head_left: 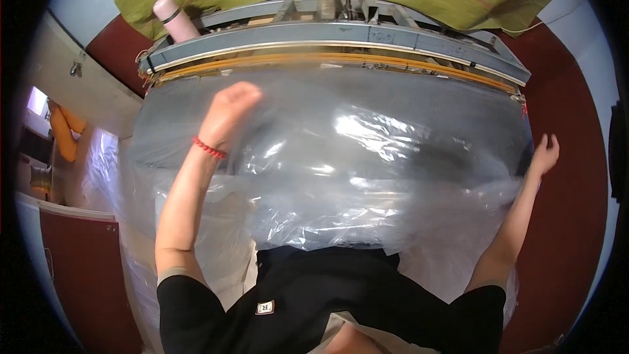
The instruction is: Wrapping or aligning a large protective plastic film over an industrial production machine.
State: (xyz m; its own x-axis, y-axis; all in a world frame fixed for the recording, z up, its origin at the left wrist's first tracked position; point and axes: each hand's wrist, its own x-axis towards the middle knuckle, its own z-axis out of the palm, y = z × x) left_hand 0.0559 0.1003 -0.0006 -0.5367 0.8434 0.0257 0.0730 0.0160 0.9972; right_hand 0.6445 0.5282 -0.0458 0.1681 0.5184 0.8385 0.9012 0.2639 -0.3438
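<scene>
Clear, glossy plastic film sheet (341,157), spread wide over grey work surface (419,92) before blue-grey metal sealing bar (341,34), near edge bunched against black shirt. Left hand (229,108) raised just above film, fingers curled loosely, grasping nothing. Right hand (545,154) at film's far right edge, fingers spread; touching or merely beside, cannot tell. Probably very light, limp, slippery, easily torn or creased; best taken at edges, both sides together. Pink bottle (175,18) behind bar, on left.

You get bright, even light; glare streaks the clear plastic sheet (367,137) right of your motion-blurred left hand (229,113), and fisheye bending darkens the rim.
</scene>
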